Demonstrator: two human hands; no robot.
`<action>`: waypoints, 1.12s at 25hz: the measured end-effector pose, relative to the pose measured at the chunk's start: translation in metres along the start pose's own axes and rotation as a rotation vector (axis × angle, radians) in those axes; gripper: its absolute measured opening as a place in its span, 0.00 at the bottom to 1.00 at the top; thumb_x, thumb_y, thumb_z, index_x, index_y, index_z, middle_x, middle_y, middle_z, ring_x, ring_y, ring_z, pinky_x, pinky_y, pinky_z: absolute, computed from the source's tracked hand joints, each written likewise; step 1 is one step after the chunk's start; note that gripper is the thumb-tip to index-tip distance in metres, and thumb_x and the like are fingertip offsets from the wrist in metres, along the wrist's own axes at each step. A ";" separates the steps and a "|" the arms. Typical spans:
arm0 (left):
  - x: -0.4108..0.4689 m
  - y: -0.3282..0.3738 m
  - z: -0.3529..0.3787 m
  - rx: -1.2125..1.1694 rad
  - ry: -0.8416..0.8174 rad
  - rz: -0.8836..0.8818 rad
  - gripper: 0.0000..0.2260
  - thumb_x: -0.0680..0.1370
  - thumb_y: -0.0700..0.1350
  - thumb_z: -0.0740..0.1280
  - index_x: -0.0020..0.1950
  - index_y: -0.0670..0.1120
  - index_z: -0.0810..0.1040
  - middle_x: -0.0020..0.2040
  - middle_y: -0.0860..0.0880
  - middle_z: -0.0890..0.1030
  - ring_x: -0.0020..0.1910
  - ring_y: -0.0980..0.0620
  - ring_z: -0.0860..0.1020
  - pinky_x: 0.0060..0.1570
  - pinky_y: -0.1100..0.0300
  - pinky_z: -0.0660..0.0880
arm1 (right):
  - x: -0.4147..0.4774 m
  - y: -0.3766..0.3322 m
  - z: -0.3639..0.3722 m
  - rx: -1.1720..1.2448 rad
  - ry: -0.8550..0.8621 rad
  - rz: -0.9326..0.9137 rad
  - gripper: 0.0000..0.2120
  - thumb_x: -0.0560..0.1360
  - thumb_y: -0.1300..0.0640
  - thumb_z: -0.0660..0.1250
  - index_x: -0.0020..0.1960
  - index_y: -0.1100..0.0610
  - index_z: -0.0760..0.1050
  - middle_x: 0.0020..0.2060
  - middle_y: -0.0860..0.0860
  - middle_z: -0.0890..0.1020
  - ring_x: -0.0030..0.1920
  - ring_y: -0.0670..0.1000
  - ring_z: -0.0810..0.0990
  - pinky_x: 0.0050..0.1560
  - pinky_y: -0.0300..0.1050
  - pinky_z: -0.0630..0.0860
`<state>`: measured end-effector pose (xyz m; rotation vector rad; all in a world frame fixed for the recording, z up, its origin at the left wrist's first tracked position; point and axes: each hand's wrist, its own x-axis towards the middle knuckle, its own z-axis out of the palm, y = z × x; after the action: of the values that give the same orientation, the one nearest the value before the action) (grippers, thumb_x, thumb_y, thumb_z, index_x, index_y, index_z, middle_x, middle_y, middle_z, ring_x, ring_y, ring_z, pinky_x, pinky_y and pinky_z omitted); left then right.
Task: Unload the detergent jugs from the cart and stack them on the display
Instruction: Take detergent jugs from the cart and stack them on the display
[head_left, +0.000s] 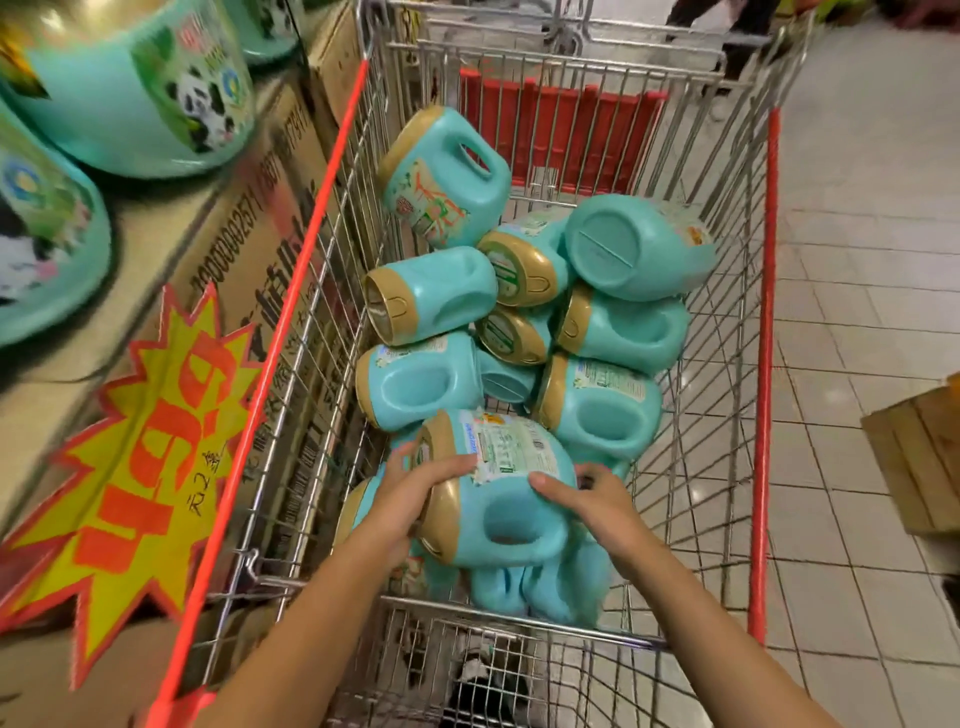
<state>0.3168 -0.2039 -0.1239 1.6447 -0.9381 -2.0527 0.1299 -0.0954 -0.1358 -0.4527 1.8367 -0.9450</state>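
I have both hands on one detergent jug (511, 499) at 6 o'clock inside the cart (306, 249). It lies on its side on top of others, with its gold cap toward 9 o'clock. My left hand (410, 499) curls around the cap end and my right hand (597, 506) clasps the base end, thumb on the label. Loose jugs (431, 296) lie heaped toward 12 o'clock. At 10 o'clock, display jugs (130, 88) stand on cardboard boxes (249, 244) bearing a starburst price sign (145, 467)

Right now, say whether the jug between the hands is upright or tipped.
Tipped on its side: the jug has its gold cap pointing left, handle facing up.
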 end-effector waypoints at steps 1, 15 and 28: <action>-0.009 0.002 -0.001 -0.023 -0.004 0.043 0.45 0.54 0.48 0.81 0.69 0.52 0.69 0.56 0.50 0.81 0.44 0.51 0.83 0.34 0.60 0.77 | -0.011 -0.002 -0.003 0.043 0.010 -0.021 0.29 0.61 0.42 0.79 0.53 0.57 0.75 0.47 0.51 0.82 0.48 0.52 0.83 0.54 0.53 0.79; -0.144 0.075 0.000 0.144 -0.396 0.589 0.42 0.54 0.45 0.76 0.68 0.53 0.73 0.65 0.48 0.79 0.58 0.49 0.80 0.52 0.57 0.77 | -0.095 -0.041 -0.047 0.853 -0.699 -0.097 0.36 0.49 0.54 0.86 0.55 0.59 0.83 0.53 0.59 0.84 0.52 0.56 0.84 0.49 0.56 0.81; -0.216 0.012 0.076 -0.119 -0.101 0.578 0.48 0.56 0.57 0.78 0.74 0.55 0.63 0.60 0.51 0.82 0.57 0.54 0.81 0.54 0.59 0.79 | -0.159 -0.031 0.005 0.478 0.067 -0.724 0.45 0.52 0.51 0.79 0.60 0.36 0.58 0.60 0.43 0.72 0.52 0.41 0.80 0.48 0.36 0.77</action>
<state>0.2998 -0.0545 0.0489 1.0523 -1.1376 -1.7557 0.2024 -0.0114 -0.0180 -0.8073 1.4306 -1.8501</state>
